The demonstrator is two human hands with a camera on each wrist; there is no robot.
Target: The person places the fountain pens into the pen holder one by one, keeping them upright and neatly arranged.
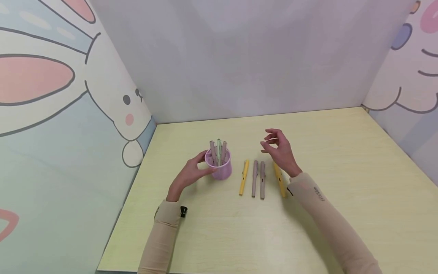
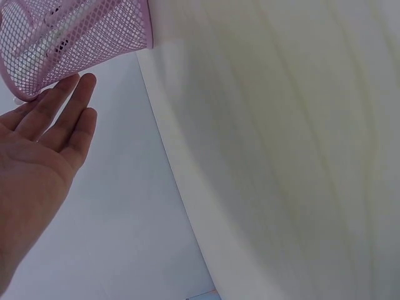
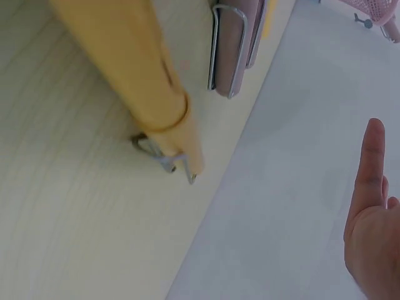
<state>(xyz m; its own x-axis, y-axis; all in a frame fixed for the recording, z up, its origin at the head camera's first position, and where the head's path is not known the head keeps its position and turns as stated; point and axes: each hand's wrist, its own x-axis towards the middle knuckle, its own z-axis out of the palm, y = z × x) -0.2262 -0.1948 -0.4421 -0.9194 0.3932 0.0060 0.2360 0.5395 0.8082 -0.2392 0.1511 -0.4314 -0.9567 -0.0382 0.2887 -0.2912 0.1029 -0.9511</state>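
A pink mesh pen holder (image 1: 224, 173) stands on the table with two greyish-mauve pens (image 1: 213, 148) and a pale green pen (image 1: 219, 146) upright inside. My left hand (image 1: 191, 173) holds the holder from its left side, thumb in front and fingers behind. In the left wrist view its fingers (image 2: 69, 119) lie against the mesh. My right hand (image 1: 280, 152) hovers with loosely bent fingers and nothing in them. Under its wrist lies a yellow pen (image 1: 280, 182). Left of that are two mauve pens (image 1: 262, 180) and another yellow pen (image 1: 244, 178).
The pale wooden table (image 1: 212, 236) meets a light grey back wall (image 1: 253, 64). A side panel (image 1: 51, 171) with a cartoon rabbit borders the left edge, and another cartoon panel (image 1: 407, 76) borders the right. A small black piece (image 1: 183, 211) shows beside the left cuff.
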